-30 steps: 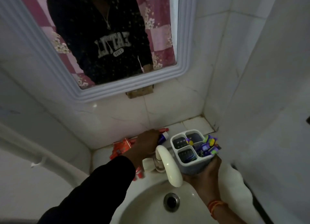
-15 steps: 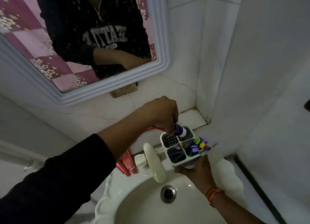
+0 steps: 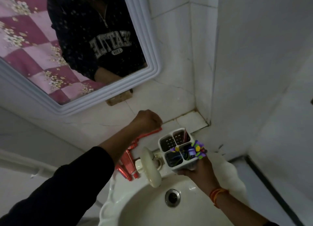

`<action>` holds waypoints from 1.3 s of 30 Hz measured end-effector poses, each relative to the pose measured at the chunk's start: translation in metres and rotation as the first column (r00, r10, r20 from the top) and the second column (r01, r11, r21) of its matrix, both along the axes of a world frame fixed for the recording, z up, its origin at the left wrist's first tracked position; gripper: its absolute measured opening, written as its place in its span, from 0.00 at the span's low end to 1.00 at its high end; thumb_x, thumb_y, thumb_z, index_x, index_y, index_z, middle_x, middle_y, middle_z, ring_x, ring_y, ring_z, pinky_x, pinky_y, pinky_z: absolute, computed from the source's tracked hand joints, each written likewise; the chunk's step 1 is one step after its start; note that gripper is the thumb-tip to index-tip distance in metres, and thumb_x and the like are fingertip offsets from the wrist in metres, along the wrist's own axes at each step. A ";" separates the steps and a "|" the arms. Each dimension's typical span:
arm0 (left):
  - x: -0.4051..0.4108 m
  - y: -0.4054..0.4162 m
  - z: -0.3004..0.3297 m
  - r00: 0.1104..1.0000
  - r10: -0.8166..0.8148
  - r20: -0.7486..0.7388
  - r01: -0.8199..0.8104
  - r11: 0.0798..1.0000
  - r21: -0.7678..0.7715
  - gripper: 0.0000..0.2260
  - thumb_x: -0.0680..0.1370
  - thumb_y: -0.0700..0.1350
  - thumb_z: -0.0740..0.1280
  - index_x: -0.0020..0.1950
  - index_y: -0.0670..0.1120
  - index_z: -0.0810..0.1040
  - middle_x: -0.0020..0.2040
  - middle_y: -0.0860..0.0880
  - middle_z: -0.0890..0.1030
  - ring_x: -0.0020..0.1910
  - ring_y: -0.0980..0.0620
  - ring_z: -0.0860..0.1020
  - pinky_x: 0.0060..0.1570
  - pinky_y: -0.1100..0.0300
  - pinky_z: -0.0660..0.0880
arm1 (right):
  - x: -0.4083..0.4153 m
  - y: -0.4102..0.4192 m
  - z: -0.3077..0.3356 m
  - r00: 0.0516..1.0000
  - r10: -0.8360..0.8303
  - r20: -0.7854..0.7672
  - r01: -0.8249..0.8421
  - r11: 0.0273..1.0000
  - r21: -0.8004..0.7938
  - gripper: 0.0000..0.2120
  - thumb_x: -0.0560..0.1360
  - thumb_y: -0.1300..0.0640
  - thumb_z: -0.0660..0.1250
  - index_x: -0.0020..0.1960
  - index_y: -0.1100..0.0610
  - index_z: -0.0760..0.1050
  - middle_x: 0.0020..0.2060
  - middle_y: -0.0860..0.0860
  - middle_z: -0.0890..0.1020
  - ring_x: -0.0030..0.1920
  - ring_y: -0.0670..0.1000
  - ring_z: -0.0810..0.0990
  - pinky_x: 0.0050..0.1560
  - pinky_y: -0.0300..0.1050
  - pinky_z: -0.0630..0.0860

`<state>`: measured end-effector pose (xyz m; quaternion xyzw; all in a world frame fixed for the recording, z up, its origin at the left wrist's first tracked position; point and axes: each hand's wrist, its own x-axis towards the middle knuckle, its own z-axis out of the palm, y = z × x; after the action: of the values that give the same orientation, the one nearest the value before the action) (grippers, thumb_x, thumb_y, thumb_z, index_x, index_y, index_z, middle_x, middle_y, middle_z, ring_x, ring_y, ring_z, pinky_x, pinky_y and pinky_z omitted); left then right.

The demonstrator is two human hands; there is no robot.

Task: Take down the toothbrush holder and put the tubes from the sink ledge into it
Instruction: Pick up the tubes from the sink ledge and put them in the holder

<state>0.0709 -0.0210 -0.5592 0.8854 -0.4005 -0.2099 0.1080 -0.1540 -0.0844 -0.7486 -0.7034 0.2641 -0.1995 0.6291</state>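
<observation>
My right hand (image 3: 197,172) holds the white four-compartment toothbrush holder (image 3: 169,164) from below, over the sink's back edge. A thin dark-red tube (image 3: 185,134) stands in its back right compartment. A purple and yellow item (image 3: 196,148) sticks out of the front right one. My left hand (image 3: 147,120) is a closed fist on the ledge to the holder's left. Its fingers curl over a long red tube (image 3: 156,130) lying along the wall. Further red tubes (image 3: 127,164) lie on the ledge under my left forearm.
A cream tap (image 3: 151,166) juts over the white basin (image 3: 110,200), just left of the holder, with the drain (image 3: 172,197) below. A framed mirror (image 3: 101,93) hangs above the ledge. Tiled walls meet in a corner right behind the holder.
My left hand has let go of the purple-capped tube at the holder and moved back left onto the red tube by the wall. The holder has stayed in my right hand.
</observation>
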 end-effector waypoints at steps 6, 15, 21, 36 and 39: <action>0.038 0.016 -0.073 0.975 -0.173 0.142 0.106 0.916 0.387 0.20 0.70 0.45 0.68 0.60 0.38 0.78 0.57 0.39 0.82 0.56 0.39 0.80 0.54 0.55 0.73 | 0.000 -0.003 -0.001 1.000 0.012 -0.015 -0.013 0.999 -0.050 0.42 0.56 0.53 0.88 0.67 0.54 0.78 0.61 0.44 0.84 0.63 0.40 0.81 0.63 0.38 0.80; 0.046 0.006 -0.108 0.916 -0.314 0.251 0.247 0.932 0.266 0.12 0.79 0.50 0.65 0.51 0.43 0.81 0.47 0.40 0.78 0.47 0.39 0.80 0.47 0.51 0.77 | 0.000 -0.004 -0.003 1.000 -0.001 -0.023 0.000 0.999 -0.049 0.42 0.56 0.55 0.88 0.67 0.53 0.77 0.61 0.42 0.83 0.63 0.36 0.80 0.60 0.28 0.77; -0.004 -0.019 0.002 0.935 -0.322 0.149 0.313 0.946 0.080 0.13 0.75 0.52 0.72 0.55 0.47 0.84 0.42 0.48 0.85 0.38 0.53 0.83 0.47 0.54 0.81 | -0.002 -0.005 0.004 1.000 0.017 -0.024 -0.018 0.998 -0.059 0.44 0.57 0.53 0.88 0.69 0.55 0.76 0.63 0.42 0.81 0.65 0.36 0.78 0.61 0.27 0.76; -0.014 -0.012 0.025 0.950 0.089 -0.301 -0.109 0.993 -0.050 0.14 0.76 0.53 0.72 0.48 0.43 0.86 0.44 0.48 0.88 0.39 0.51 0.88 0.41 0.56 0.83 | -0.001 -0.005 0.009 1.000 0.019 0.001 -0.019 0.998 -0.057 0.44 0.57 0.55 0.88 0.70 0.52 0.74 0.64 0.44 0.81 0.65 0.36 0.78 0.65 0.35 0.78; 0.023 0.020 -0.014 0.991 0.079 -0.112 -0.073 0.996 0.057 0.09 0.75 0.43 0.73 0.52 0.41 0.86 0.50 0.43 0.88 0.49 0.45 0.86 0.51 0.57 0.78 | -0.002 -0.005 0.006 1.000 0.022 -0.012 -0.022 0.997 -0.073 0.44 0.56 0.53 0.88 0.69 0.52 0.75 0.64 0.45 0.82 0.66 0.42 0.80 0.66 0.43 0.80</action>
<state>0.0938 -0.0011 -0.5732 0.8891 -0.3539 -0.2663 0.1154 -0.1556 -0.0897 -0.7421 -0.7300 0.2523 -0.1982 0.6035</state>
